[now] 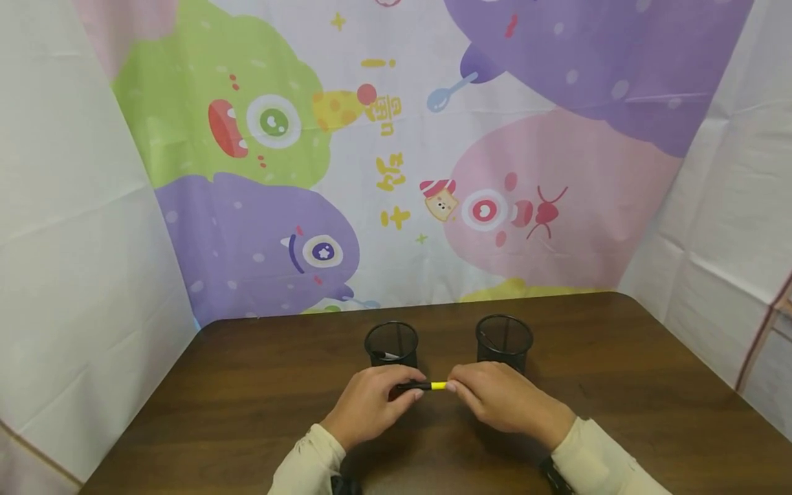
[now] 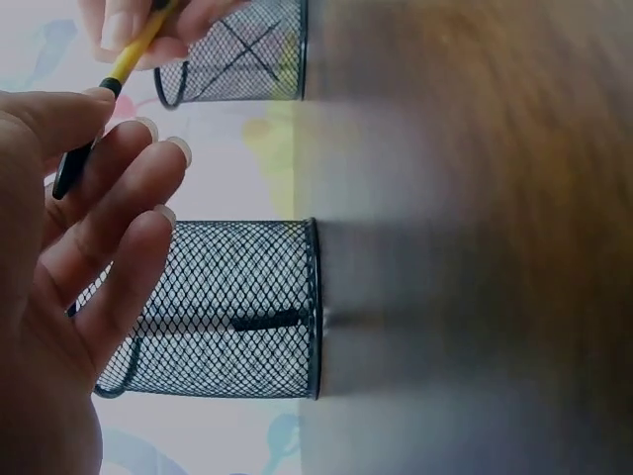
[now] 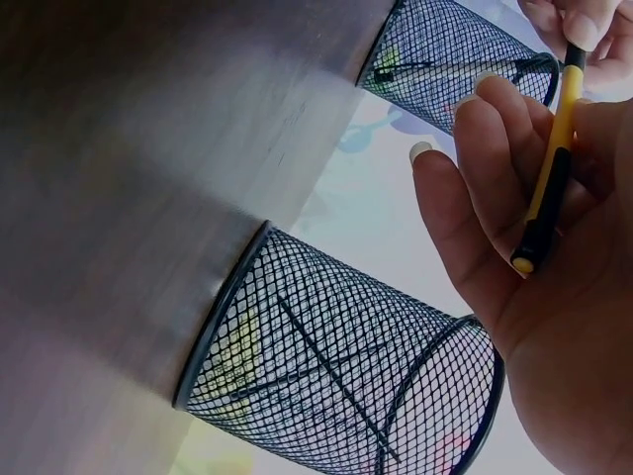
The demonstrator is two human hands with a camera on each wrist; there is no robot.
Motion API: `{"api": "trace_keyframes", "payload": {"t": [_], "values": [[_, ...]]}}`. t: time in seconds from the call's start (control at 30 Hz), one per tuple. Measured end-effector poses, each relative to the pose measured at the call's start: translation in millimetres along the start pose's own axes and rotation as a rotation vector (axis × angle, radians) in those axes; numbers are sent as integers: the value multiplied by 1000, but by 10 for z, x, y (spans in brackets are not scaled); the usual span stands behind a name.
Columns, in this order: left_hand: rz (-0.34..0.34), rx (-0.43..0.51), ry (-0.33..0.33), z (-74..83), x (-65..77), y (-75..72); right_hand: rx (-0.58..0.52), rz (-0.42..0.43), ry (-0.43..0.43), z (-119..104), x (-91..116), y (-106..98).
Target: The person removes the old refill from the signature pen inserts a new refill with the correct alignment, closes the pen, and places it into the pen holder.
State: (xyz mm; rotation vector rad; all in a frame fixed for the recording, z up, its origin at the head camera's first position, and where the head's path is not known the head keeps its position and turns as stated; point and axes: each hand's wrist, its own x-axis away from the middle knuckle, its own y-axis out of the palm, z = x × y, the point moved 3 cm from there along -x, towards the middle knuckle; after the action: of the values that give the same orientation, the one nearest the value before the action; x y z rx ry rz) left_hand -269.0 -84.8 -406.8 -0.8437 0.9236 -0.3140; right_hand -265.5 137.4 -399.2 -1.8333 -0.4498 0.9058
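Note:
A yellow-and-black pen (image 1: 438, 386) lies roughly level between both hands, over the table and in front of two black mesh pen holders. My left hand (image 1: 369, 404) pinches its black end between thumb and forefinger, the other fingers loosely bent in the left wrist view. My right hand (image 1: 504, 397) grips the yellow barrel (image 3: 565, 114), whose black rear end points into the palm. Behind the left hand stands the left pen holder (image 2: 242, 267), with a white-and-black pen (image 1: 388, 355) inside. The right pen holder (image 3: 326, 346) stands behind the right hand; dark crossing lines show through its mesh.
Both holders stand upright on the brown wooden table (image 1: 247, 399), a gap between them. A cloth backdrop (image 1: 396, 268) with cartoon monsters hangs behind the table's far edge. White cloth walls (image 1: 80, 206) rise on the left and right.

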Motion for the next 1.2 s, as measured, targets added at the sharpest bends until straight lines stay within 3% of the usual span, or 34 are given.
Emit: {"api": "trace_keyframes", "payload": {"t": [0.3,0.6,1.2], "values": [[14,100,-38,-11,-7,5,-1,-10,5,-16,-3,-19],[-44,362,-132,-32,15,47,-2,-17,-2,-28,-1,-15],[-70,396,-157,-46,14,70,-3,-2,-14,-35,-13,-15]]}}
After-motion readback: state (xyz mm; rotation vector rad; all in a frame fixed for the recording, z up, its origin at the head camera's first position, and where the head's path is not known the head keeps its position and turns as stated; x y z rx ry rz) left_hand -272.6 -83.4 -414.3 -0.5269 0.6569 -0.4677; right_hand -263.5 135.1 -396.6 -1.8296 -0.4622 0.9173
